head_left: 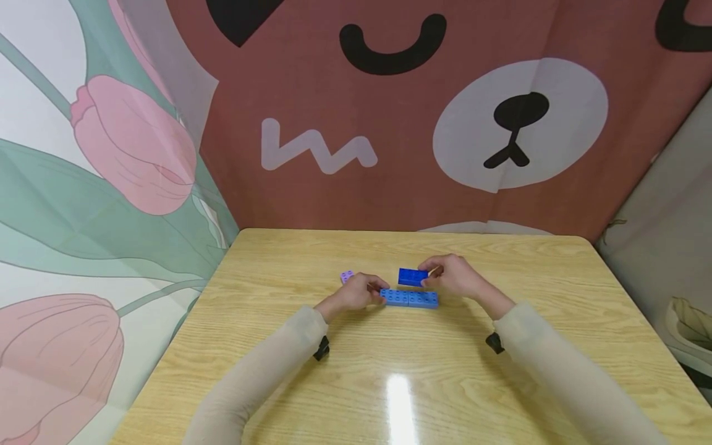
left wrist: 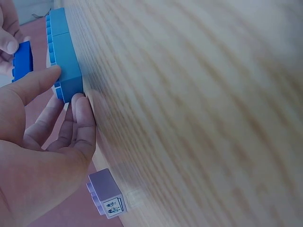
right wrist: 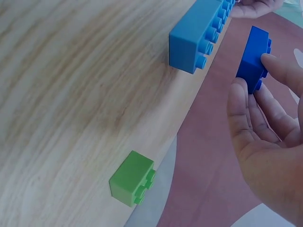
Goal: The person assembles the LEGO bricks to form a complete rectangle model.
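Two light blue toy building bricks (head_left: 408, 298) lie end to end in a row on the wooden table, studs up. My left hand (head_left: 358, 292) grips the row's left end, thumb at the studs and fingers against the end in the left wrist view. A dark blue brick (head_left: 413, 277) is held above and behind the row. My right hand (head_left: 453, 275) pinches its right end between thumb and fingers, and the right wrist view shows this brick (right wrist: 253, 59) raised off the table.
A purple brick (head_left: 347, 275), with a printed picture on one side in the left wrist view, sits behind my left hand. In the right wrist view a green brick (right wrist: 132, 179) stands on the table (right wrist: 85, 94). A bear-print cloth (head_left: 311, 198) hangs behind the table.
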